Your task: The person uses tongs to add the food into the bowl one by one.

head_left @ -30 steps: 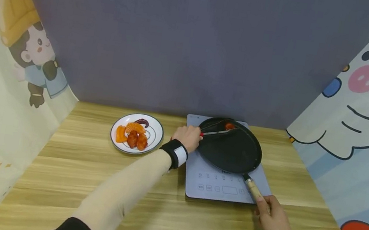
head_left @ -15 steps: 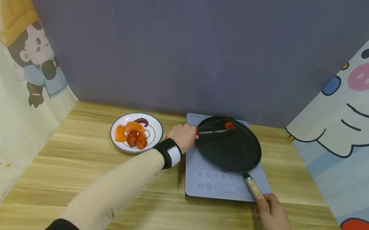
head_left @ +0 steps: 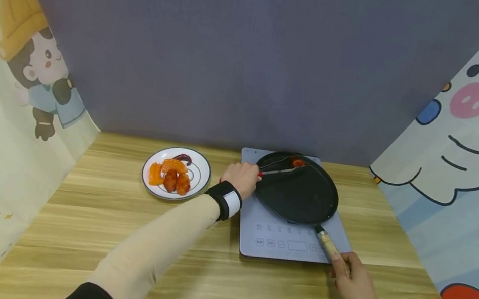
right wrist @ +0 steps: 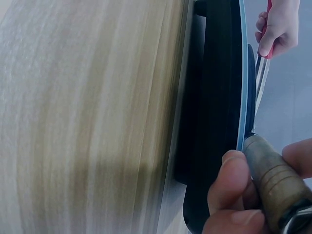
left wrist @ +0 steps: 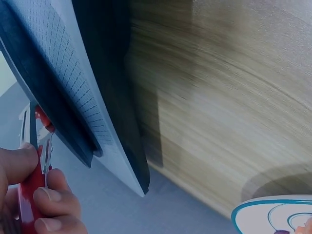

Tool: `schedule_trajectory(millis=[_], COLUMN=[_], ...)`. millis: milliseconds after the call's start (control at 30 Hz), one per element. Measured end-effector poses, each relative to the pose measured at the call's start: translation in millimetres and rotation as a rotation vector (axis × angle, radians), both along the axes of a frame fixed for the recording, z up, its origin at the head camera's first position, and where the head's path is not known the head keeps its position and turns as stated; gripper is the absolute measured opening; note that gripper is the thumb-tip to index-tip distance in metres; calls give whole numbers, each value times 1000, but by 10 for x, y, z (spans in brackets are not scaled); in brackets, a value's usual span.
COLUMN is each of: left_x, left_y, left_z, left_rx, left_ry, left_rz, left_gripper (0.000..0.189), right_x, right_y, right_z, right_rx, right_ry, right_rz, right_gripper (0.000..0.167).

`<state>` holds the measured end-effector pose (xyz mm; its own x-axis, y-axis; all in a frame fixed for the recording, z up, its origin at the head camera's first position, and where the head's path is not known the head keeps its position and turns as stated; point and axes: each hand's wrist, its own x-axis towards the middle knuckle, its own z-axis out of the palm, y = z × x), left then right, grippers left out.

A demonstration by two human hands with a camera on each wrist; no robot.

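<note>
Left hand (head_left: 241, 179) stands marginally closer to the frying pan (head_left: 297, 198) than half a second ago, while right hand (head_left: 354, 283) and pan show no clear displacement. Grip on the left: fingers and thumb close round the red handles of the metal tongs (head_left: 282, 171), as the left wrist view confirms. Grip on the right: fingers on one side and thumb on the other hold the pan's wooden handle (head_left: 328, 245). The tongs reach over the pan's near-left rim, their two arms flanking a red food piece (head_left: 299, 163) at the far side of the pan; whether the tips actually pinch it cannot be determined. The pan rests on an induction cooktop (head_left: 251, 222), handle angled toward the person. To the left, apart from the cooktop, a white plate (head_left: 198, 184) with a dark rim bears two glazed brown-red pieces (head_left: 169, 180), two orange pieces (head_left: 156, 174) and a dark tentacle (head_left: 183, 158). All stand on a wood-grain table (head_left: 85, 230). In this assessment, the step in hand is tong work on the food piece; the next move appears to call for a secure bite of the tips, with the pan kept steady by its handle.
</note>
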<state>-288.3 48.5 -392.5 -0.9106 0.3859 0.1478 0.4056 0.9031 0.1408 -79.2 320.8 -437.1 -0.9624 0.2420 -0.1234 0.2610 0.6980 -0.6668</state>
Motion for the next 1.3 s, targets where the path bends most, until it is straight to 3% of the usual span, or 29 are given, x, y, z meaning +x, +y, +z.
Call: schedule_trajectory(millis=[500,867,1033,1300], left_x=[28,104,195,311], left_y=[-59,-304,-418,-554], left_z=[-64,-2,-4,-109], left_rx=[-16,43,40,59], left_ry=[26,15,48,161], left_rz=[-28,-26,-21,-56], left_gripper=[32,31,31,30], right_x=[2,-21,-25,-16], right_y=[-6,-19,-12,3], right_z=[14,15,23,10], right_rx=[-11,-8,-8,0], right_ry=[11,-7,-22,-23], right_rz=[4,-12,-14,-15], right_gripper=[42,40,40,41])
